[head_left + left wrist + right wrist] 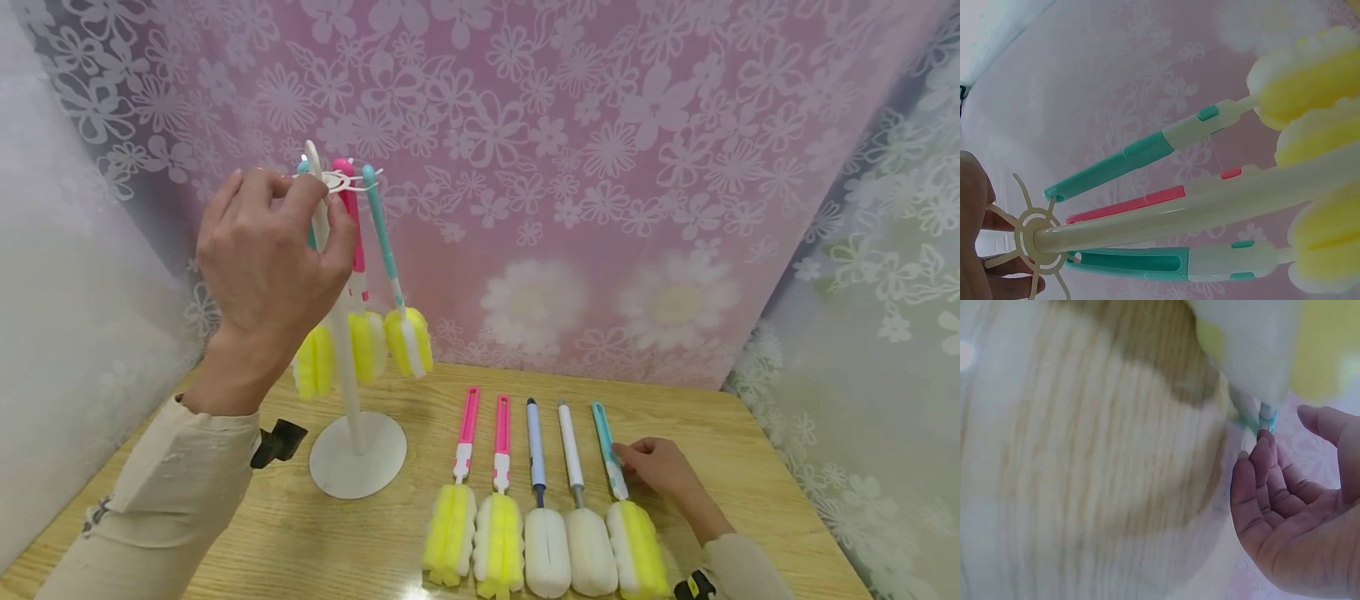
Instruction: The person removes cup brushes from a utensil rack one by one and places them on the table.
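Pink flowered curtain hangs behind a wooden table (360, 542). At upper left of the frame, the left hand (262, 258) pinches the top of a white hanging stand (352, 433), where three sponge bottle brushes (405, 333) hang. Lower centre, five more brushes lie in a row. At the right end, the right hand (660, 471), fingers relaxed, touches the handle of the teal brush (622, 508).

A: Table (750, 467): pale wood grain, matt finish. Rack (352, 433): cream plastic, smooth, slight sheen.

B: Brushes right of the rack (536, 500): glossy plastic handles with ribbed sections; heads are porous sponge, matt. Backdrop behind the rack (600, 167): sheer floral lace cloth.
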Tool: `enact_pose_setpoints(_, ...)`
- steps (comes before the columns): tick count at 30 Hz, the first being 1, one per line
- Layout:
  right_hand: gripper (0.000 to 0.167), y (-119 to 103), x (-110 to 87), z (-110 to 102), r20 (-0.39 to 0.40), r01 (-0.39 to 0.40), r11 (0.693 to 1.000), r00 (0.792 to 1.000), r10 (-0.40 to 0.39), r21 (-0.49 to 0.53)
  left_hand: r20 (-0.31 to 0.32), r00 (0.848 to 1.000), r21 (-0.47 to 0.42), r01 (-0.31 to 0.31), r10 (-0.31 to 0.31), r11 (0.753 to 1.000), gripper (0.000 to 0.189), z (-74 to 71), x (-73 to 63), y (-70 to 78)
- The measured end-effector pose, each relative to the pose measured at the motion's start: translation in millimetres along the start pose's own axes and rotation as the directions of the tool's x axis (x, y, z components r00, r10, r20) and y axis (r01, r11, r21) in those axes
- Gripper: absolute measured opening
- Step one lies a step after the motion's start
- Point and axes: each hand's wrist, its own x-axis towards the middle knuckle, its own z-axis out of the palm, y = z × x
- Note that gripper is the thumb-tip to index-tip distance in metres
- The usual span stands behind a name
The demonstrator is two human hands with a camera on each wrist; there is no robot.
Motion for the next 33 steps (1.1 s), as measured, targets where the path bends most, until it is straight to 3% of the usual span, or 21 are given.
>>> enact_pose_setpoints(10, 0.047, -6, -9.2, -19, -0.003, 0.053, 0.995, 0.999, -0.053, 0.087, 0.102, 0.994, -0.047, 0.028, -0.023, 0.999, 0.035, -7.6, 0.2, -1.5)
enact_pose_setpoints(17, 0.043, -15, -14.2, -20, -0.031, 0.11, 0.989, 0.994, -0.107, 0.103, 0.094, 0.995, -0.054, 0.025, -0.02, 0.998, 0.036, -12.3, 2.9, -4.1)
enact_pose_setpoints(25, 0.04, -42, -21.7, -20, -0.103, 0.237, 0.964, 0.969, -0.225, 0.119, 0.163, 0.987, -0.13, 0.012, 0.009, 0.991, 0.035, -15.3, 3.3, -2.5)
enact_pose_setpoints(33, 0.033, -76, -30.2, -13, -0.101, 0.337, 0.921, 0.941, -0.322, 0.197, 0.164, 0.985, -0.079, -0.049, 0.061, 0.996, 0.033, -14.8, 3.3, -2.3)
